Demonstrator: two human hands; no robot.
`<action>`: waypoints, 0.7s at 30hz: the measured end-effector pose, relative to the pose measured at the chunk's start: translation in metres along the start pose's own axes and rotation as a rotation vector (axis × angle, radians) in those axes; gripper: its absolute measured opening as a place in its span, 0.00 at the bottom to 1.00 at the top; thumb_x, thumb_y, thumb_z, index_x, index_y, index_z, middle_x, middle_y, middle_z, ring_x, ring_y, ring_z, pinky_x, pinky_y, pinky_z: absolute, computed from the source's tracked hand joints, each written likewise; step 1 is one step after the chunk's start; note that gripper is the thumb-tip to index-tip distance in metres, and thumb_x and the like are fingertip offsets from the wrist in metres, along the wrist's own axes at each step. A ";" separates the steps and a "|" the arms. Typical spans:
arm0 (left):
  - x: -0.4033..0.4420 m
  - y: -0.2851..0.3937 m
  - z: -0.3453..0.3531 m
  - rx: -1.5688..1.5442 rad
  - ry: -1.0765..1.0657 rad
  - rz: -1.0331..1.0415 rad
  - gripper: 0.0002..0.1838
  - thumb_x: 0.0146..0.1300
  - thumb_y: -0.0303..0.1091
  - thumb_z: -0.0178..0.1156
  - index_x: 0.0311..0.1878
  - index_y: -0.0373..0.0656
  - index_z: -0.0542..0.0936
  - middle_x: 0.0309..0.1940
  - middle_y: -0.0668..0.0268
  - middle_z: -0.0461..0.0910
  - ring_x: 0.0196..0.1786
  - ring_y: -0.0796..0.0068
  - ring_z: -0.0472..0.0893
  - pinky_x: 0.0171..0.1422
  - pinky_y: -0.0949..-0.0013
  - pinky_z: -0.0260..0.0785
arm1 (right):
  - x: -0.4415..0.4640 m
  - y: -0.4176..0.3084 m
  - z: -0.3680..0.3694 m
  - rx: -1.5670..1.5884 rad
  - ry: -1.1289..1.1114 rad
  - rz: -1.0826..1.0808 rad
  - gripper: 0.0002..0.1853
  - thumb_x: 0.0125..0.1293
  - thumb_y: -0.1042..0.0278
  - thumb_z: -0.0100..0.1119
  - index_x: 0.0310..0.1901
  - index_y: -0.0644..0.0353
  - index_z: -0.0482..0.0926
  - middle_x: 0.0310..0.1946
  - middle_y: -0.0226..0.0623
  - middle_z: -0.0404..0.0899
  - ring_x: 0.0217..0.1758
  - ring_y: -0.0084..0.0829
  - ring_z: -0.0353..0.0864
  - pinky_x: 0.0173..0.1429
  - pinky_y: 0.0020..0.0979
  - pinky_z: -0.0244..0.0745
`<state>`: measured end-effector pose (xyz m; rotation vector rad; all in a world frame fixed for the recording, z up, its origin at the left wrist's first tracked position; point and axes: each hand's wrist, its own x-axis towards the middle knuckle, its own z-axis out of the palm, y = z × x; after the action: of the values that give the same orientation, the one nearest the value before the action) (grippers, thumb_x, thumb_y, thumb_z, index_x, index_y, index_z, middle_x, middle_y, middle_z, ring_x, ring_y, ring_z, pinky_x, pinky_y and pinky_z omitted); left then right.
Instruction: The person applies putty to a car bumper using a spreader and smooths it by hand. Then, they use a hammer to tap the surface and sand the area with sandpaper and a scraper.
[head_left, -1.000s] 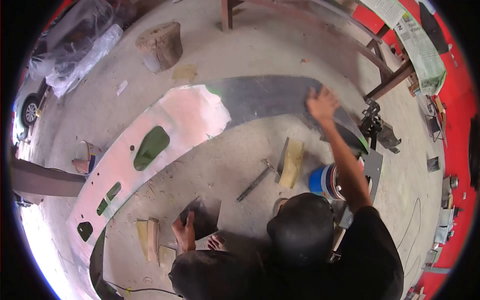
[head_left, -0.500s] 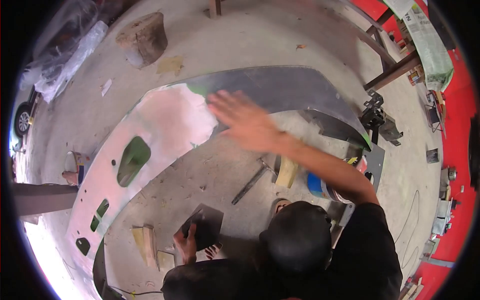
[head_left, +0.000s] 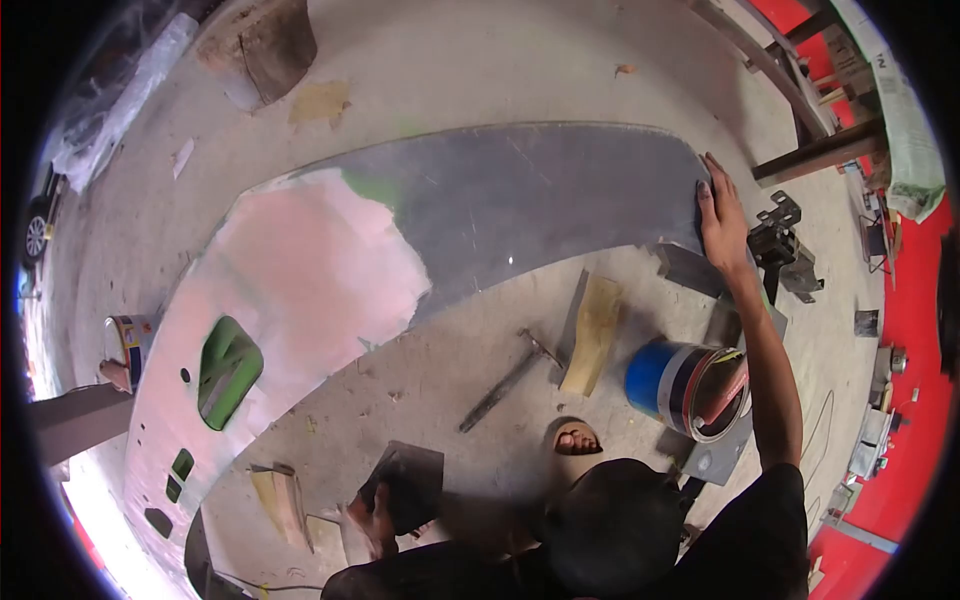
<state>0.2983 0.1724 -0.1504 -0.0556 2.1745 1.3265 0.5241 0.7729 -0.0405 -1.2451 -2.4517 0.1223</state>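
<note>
A long curved car bumper (head_left: 560, 190) spans the view, grey on the right and covered with pinkish-white filler on the left, with green showing where they meet. My right hand (head_left: 724, 220) rests at the bumper's right end. Its fingers are stretched along the edge and its thumb is apart. Low on the left, my left hand (head_left: 376, 518) is closed on a dark square sheet (head_left: 412, 485), whose material I cannot make out. Several cut-outs open through the bumper's left part.
A hammer (head_left: 497, 392) and a wooden block (head_left: 593, 335) lie on the concrete floor inside the curve. A blue paint can (head_left: 655, 383) stands below my right forearm. Black metal brackets (head_left: 785, 243) sit beyond the right end. A wood stump (head_left: 265, 50) is at upper left.
My right hand has moved from the middle of the bumper to its right end. My left hand keeps the dark sheet in about the same place. The view has shifted slightly.
</note>
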 end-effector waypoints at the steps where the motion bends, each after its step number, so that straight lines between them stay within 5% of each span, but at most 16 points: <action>1: -0.003 0.008 0.003 0.033 0.002 -0.014 0.15 0.62 0.35 0.67 0.44 0.30 0.85 0.36 0.60 0.87 0.40 0.74 0.81 0.49 0.66 0.71 | -0.001 0.000 0.000 0.012 0.004 0.003 0.28 0.77 0.50 0.42 0.72 0.57 0.65 0.73 0.44 0.64 0.76 0.48 0.60 0.78 0.46 0.54; 7: -0.005 -0.014 0.005 0.139 -0.084 -0.035 0.17 0.63 0.38 0.67 0.44 0.30 0.84 0.35 0.60 0.87 0.37 0.74 0.79 0.46 0.65 0.71 | -0.020 -0.071 0.001 -0.240 -0.038 -0.317 0.42 0.69 0.48 0.53 0.78 0.58 0.50 0.79 0.50 0.48 0.82 0.57 0.44 0.80 0.57 0.40; 11: -0.017 0.017 0.018 0.201 -0.150 0.007 0.19 0.64 0.40 0.66 0.44 0.30 0.84 0.32 0.60 0.86 0.36 0.75 0.78 0.44 0.65 0.71 | -0.052 -0.179 0.007 0.122 -0.131 -0.612 0.47 0.66 0.46 0.58 0.78 0.64 0.49 0.79 0.52 0.46 0.83 0.54 0.38 0.82 0.58 0.32; 12: -0.015 0.019 0.023 0.198 -0.162 0.113 0.18 0.65 0.41 0.65 0.43 0.30 0.84 0.32 0.60 0.85 0.36 0.76 0.77 0.43 0.65 0.71 | -0.070 -0.203 0.002 0.072 -0.268 -0.682 0.45 0.65 0.47 0.60 0.77 0.59 0.53 0.80 0.48 0.45 0.84 0.49 0.40 0.82 0.50 0.46; 14: -0.008 0.025 0.029 0.182 -0.201 0.128 0.18 0.65 0.40 0.65 0.42 0.30 0.83 0.31 0.59 0.85 0.36 0.77 0.77 0.42 0.65 0.71 | -0.110 -0.230 0.024 0.400 -0.405 -1.026 0.36 0.68 0.49 0.59 0.74 0.53 0.63 0.74 0.49 0.61 0.78 0.47 0.59 0.73 0.44 0.67; 17: 0.010 0.022 0.027 0.278 -0.214 0.186 0.17 0.64 0.39 0.65 0.42 0.31 0.83 0.31 0.57 0.85 0.36 0.76 0.78 0.42 0.65 0.71 | -0.122 -0.268 -0.006 0.227 -1.240 -0.613 0.29 0.69 0.52 0.59 0.70 0.48 0.69 0.62 0.44 0.77 0.61 0.41 0.80 0.59 0.36 0.80; 19: 0.028 0.005 0.023 0.318 -0.196 0.247 0.16 0.63 0.38 0.66 0.43 0.31 0.82 0.32 0.55 0.85 0.36 0.74 0.79 0.42 0.64 0.72 | -0.152 -0.239 0.070 0.900 -0.379 -0.269 0.26 0.71 0.51 0.58 0.65 0.58 0.73 0.51 0.43 0.83 0.43 0.36 0.87 0.53 0.35 0.81; 21: 0.040 -0.016 0.018 0.313 -0.170 0.321 0.16 0.62 0.37 0.66 0.43 0.31 0.82 0.33 0.54 0.85 0.35 0.71 0.81 0.42 0.63 0.72 | -0.104 -0.248 0.035 1.611 -0.458 0.661 0.25 0.71 0.52 0.61 0.56 0.67 0.77 0.50 0.45 0.83 0.36 0.33 0.87 0.48 0.30 0.81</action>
<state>0.2789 0.1895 -0.1890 0.5285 2.2785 1.0891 0.3776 0.5445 -0.0420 -1.0459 -1.1560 2.1395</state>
